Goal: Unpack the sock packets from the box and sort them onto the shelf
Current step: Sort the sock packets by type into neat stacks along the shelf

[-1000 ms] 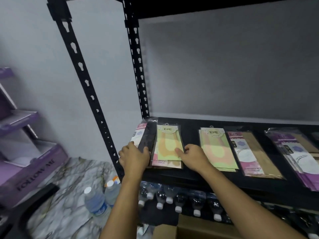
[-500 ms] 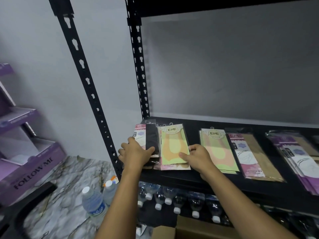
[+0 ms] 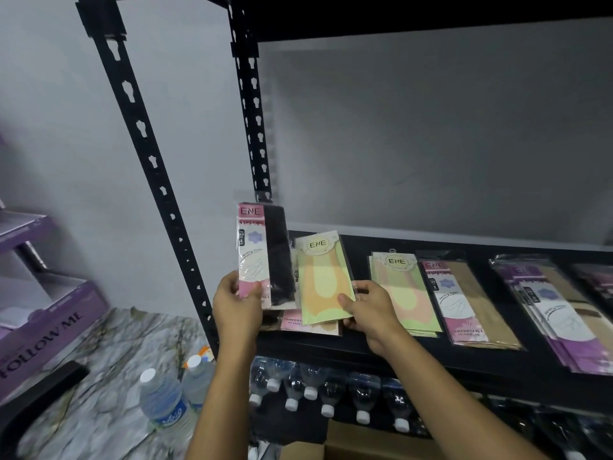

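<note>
As both hands hold just above the front left corner of the shelf [image 3: 360, 247], each has one sock packet by its lower end. The left hand [image 3: 237, 303] grips a pink-and-black packet [image 3: 262, 254] upright, thumb on the printed face and fingers curled behind. The right hand [image 3: 371, 308] pinches the lower right edge of a green-and-orange packet [image 3: 323, 280], which tilts up off the small pile [image 3: 298, 322] lying directly under both hands. Just right of the right hand lies a matching green stack [image 3: 401, 287], then a pink-and-tan packet [image 3: 464, 300], and farthest right a purple stack [image 3: 547, 310]. Below the forearms a corner of the cardboard box [image 3: 365, 443] shows.

The packets look light, flat and thin, with a card insert that probably keeps them fairly stiff along their length. The glossy film is likely slippery, so packets may slide off one another in a stack. A pinch across the card at one end, thumb on the face, should hold better than a grip on loose film, and laying each one flat should suit them better than dropping it.
</note>
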A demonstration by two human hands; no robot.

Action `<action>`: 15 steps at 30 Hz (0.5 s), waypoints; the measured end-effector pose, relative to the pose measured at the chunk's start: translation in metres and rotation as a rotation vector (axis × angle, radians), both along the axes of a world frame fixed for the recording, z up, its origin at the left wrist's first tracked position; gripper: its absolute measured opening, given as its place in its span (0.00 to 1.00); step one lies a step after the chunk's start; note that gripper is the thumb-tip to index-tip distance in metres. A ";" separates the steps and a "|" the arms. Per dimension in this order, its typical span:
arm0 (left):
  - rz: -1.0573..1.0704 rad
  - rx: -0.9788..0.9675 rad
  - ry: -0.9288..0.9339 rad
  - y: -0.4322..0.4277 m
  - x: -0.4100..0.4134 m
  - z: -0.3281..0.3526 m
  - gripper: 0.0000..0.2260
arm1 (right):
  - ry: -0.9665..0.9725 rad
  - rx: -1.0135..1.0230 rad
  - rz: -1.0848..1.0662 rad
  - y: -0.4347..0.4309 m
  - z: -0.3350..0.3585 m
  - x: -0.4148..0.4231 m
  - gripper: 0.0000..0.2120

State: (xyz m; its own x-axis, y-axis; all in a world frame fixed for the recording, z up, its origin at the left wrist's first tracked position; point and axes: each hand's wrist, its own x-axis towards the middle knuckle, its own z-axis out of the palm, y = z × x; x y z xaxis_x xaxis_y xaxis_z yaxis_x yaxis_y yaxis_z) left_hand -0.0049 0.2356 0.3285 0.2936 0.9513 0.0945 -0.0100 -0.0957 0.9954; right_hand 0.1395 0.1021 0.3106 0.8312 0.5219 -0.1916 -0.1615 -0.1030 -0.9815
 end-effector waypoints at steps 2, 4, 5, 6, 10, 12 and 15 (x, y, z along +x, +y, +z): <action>-0.032 -0.026 -0.086 -0.006 0.001 0.002 0.14 | -0.041 0.036 -0.028 -0.009 0.006 0.000 0.13; -0.104 -0.066 -0.156 -0.014 0.002 0.003 0.15 | -0.077 0.075 -0.061 -0.022 0.013 0.001 0.14; -0.142 -0.089 -0.185 -0.018 0.003 0.003 0.16 | -0.095 0.089 -0.079 -0.029 0.016 0.003 0.15; -0.172 -0.121 -0.210 -0.023 0.005 0.002 0.17 | -0.108 0.102 -0.096 -0.038 0.019 0.005 0.15; -0.225 -0.181 -0.265 -0.036 0.015 -0.001 0.16 | -0.128 0.141 -0.174 -0.069 0.027 0.016 0.17; -0.254 -0.179 -0.266 -0.042 0.021 -0.002 0.15 | -0.141 0.141 -0.220 -0.083 0.031 0.020 0.17; -0.306 -0.183 -0.252 -0.053 0.031 -0.002 0.15 | -0.171 0.134 -0.265 -0.104 0.036 0.024 0.14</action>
State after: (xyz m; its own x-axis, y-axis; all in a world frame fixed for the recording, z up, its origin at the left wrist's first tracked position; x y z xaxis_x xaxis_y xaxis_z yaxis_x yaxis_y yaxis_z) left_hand 0.0258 0.1827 0.3261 0.5541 0.8316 0.0373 -0.2549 0.1268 0.9586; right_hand 0.1634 -0.0022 0.3467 0.9554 0.2949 0.0181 0.0028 0.0522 -0.9986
